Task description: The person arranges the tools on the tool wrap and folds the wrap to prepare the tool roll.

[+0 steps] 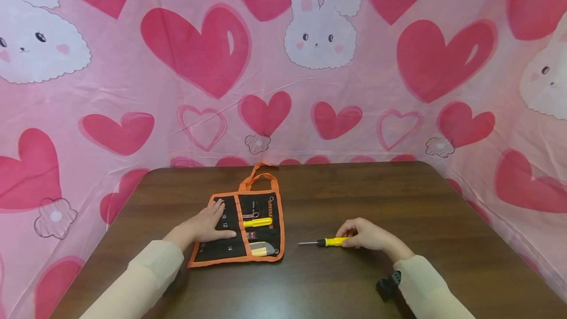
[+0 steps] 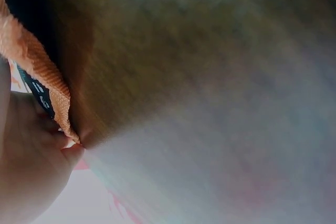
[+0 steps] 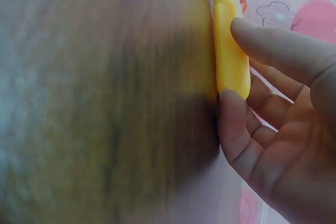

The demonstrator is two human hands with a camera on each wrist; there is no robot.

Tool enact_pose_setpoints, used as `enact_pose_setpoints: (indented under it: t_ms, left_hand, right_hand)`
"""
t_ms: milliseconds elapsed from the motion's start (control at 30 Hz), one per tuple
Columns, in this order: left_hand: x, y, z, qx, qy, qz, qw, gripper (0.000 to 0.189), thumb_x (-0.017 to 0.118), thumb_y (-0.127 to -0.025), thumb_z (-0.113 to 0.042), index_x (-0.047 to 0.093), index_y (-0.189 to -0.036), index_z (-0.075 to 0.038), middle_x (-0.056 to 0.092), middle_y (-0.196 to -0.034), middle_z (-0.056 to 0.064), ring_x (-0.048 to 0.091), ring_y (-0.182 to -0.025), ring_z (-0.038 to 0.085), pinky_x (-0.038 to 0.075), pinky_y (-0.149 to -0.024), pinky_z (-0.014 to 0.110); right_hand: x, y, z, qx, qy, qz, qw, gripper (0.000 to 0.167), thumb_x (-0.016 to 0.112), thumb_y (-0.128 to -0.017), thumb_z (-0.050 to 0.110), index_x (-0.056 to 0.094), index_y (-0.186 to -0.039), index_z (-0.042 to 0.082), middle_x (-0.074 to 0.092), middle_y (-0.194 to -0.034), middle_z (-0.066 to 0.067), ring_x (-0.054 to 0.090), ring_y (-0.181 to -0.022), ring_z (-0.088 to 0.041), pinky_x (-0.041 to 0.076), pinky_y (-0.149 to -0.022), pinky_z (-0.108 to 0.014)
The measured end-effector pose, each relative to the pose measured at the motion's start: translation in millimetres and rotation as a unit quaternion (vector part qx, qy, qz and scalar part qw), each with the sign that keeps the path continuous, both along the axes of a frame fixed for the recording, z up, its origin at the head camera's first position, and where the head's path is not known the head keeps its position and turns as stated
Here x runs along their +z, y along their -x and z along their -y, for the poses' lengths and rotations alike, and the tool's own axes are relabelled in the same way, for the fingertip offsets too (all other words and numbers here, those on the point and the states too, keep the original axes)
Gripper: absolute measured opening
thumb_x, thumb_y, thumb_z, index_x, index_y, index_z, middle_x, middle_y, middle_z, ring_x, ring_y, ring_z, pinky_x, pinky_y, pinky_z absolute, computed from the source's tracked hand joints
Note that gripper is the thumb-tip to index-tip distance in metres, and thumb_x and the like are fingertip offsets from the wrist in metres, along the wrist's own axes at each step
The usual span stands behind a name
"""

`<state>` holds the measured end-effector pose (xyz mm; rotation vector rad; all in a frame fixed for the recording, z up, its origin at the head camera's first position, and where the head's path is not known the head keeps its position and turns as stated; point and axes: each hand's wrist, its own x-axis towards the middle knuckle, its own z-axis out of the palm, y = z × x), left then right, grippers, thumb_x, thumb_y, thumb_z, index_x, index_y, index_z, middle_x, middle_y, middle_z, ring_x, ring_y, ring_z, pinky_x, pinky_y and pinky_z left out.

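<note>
A black tool pouch (image 1: 221, 251) with orange trim lies flat on the table. My left hand (image 1: 205, 224) rests on its left half, fingers spread over the cloth; the left wrist view catches the orange edging (image 2: 39, 64) beside the hand. To the right of the pouch, my right hand (image 1: 366, 235) holds a screwdriver (image 1: 333, 242) by its yellow handle (image 3: 230, 51), thumb on one side and fingers on the other. Its metal shaft points left toward the pouch. The handle is close to the tabletop; whether it touches cannot be told.
Tucked in the pouch's right pockets are another yellow handle (image 1: 258, 222) and a utility knife (image 1: 263, 250). An orange strap (image 1: 254, 176) trails from the pouch's far edge. Behind the brown table (image 1: 354, 191) hangs a pink cloth (image 1: 274, 78) with hearts and rabbits.
</note>
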<state>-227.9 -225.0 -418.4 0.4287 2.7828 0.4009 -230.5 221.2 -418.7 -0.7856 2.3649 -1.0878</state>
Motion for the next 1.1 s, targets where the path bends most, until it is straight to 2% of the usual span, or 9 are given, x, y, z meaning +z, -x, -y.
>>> enact_pose_setpoints:
  t_ms: [367, 800, 1100]
  left_hand:
    - [-0.7, -1.4, 0.5, 0.003, 0.001, 0.005, 1.0, 0.107, 0.058, -0.074, -0.067, 0.023, -0.141, 0.008, 0.016, -0.147, 0.026, 0.013, -0.134, 0.043, 0.02, -0.103, 0.056]
    - [-2.6, 0.4, 1.5, 0.003, 0.004, 0.002, 1.0, 0.108, 0.056, -0.074, -0.069, 0.023, -0.141, 0.008, 0.016, -0.148, 0.025, 0.013, -0.134, 0.042, 0.02, -0.103, 0.055]
    - [-1.1, -0.7, 0.8, 0.002, 0.005, 0.003, 1.0, 0.107, 0.057, -0.074, -0.068, 0.023, -0.142, 0.007, 0.016, -0.148, 0.025, 0.014, -0.134, 0.042, 0.02, -0.103, 0.056]
  right_hand:
    - [-1.5, 2.0, -1, -0.007, -0.008, -0.005, 0.9999, 0.01, 0.067, -0.085, 0.013, 0.069, -0.094, 0.011, 0.057, -0.085, -0.003, 0.05, -0.068, -0.02, 0.047, -0.053, -0.028]
    - [16.4, 8.2, 7, -0.025, 0.012, -0.041, 0.9988, 0.013, 0.066, -0.085, 0.012, 0.067, -0.097, 0.006, 0.058, -0.087, -0.003, 0.049, -0.063, -0.017, 0.048, -0.053, -0.032]
    - [30.2, 18.7, 11, -0.045, 0.005, -0.057, 0.9973, 0.015, 0.066, -0.085, 0.013, 0.067, -0.098, 0.006, 0.059, -0.088, -0.004, 0.05, -0.066, -0.02, 0.049, -0.057, -0.033]
